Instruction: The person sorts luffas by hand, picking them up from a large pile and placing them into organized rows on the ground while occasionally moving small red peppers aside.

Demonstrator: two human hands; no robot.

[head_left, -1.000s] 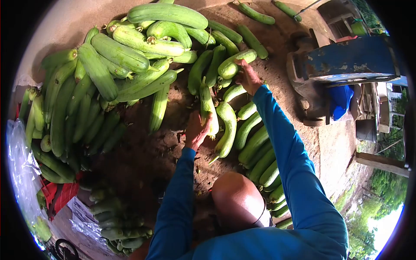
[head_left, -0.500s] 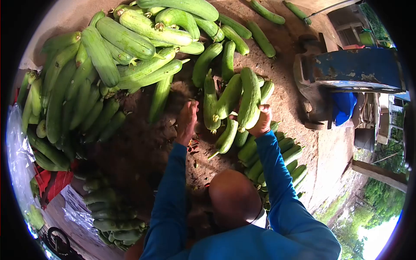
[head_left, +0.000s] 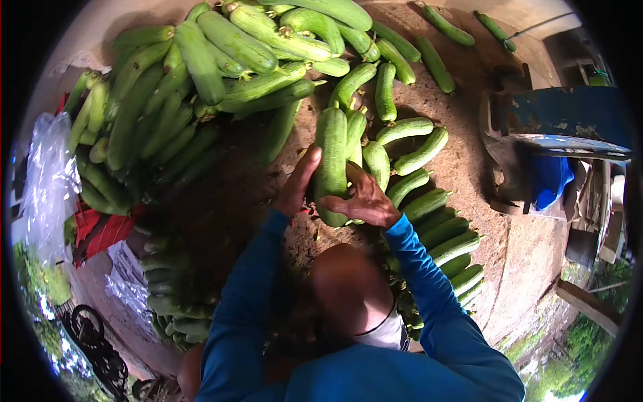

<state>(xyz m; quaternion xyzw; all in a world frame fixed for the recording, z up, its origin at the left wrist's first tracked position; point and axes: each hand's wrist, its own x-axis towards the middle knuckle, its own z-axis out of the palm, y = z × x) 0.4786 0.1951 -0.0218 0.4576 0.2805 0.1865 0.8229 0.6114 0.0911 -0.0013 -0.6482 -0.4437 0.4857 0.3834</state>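
The gourd (head_left: 331, 161) stands nearly upright between both hands, just above the dirt ground (head_left: 469, 167). The left hand (head_left: 298, 184) presses its flat palm against the gourd's left side, fingers straight. The right hand (head_left: 365, 201) curls around its lower right side. More gourds are bunched right behind it. A big pile (head_left: 214, 60) lies up-left, and a neat row (head_left: 445, 231) lies to the right. A blue machine (head_left: 562, 120) stands far right; a plastic bag (head_left: 47, 181) sits at far left.
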